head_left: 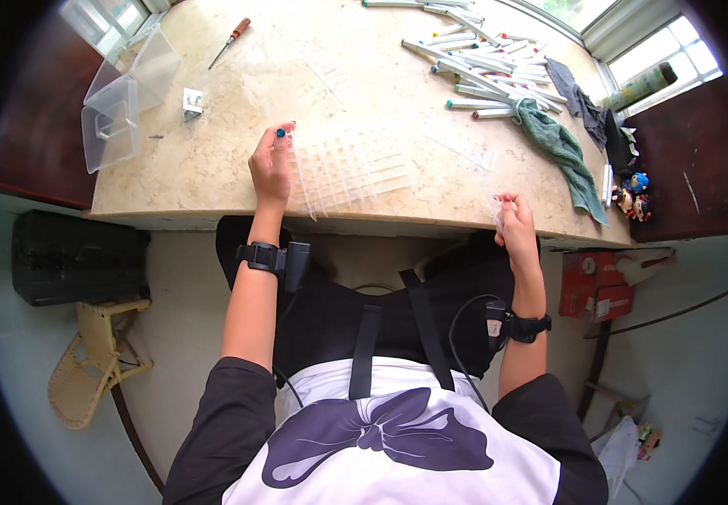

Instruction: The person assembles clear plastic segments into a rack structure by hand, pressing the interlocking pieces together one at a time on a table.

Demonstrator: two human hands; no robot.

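Note:
A clear plastic grid rack [351,168] with rows of square openings lies near the front edge of the table. My left hand [271,168] is closed on its left edge, with the thumb and its dark blue nail on top. Over the table's front edge, right of the rack, my right hand [517,225] pinches a small clear plastic piece, mostly hidden by the fingers. Between rack and right hand lies a clear plastic strip [462,153]. Another faint clear strip [327,77] rests farther back.
A red-handled screwdriver [236,35] and open clear plastic boxes [113,126] are at left, near a small white item [192,103]. Many markers [498,71] lie heaped at the back right beside a green cloth [561,151]. Small figurines [633,198] stand at the right edge.

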